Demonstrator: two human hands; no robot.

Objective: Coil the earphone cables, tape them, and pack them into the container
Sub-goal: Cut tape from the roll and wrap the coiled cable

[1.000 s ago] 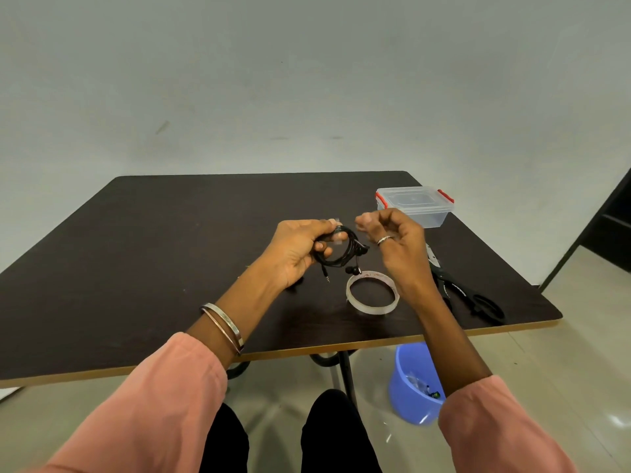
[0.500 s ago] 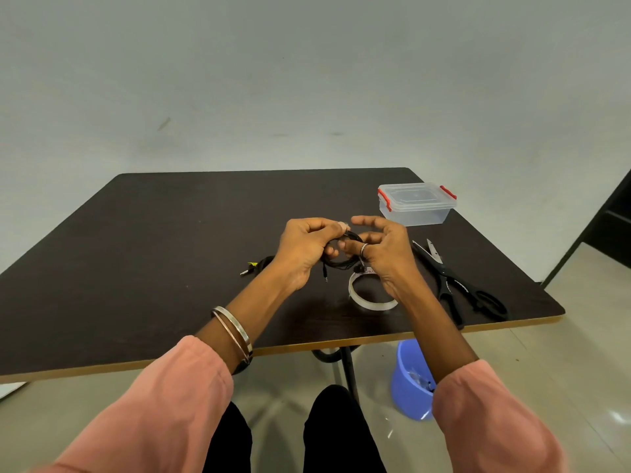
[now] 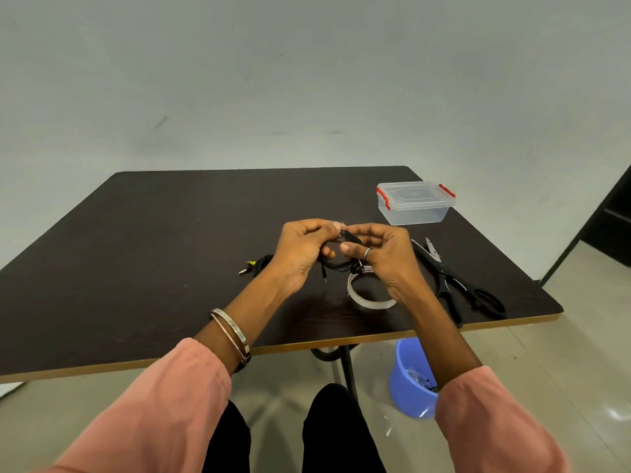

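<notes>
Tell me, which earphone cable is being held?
The black coil, gripped between both hands, left and right. The other cable lies untouched on the table, left of them.

We see a plain pale grey-green wall (image 3: 307,80) behind a dark brown table (image 3: 153,250) with a light wooden edge, a glossy beige tiled floor (image 3: 563,370) that catches glints of light at the near right, and a dark piece of furniture (image 3: 611,216) at the far right.
</notes>
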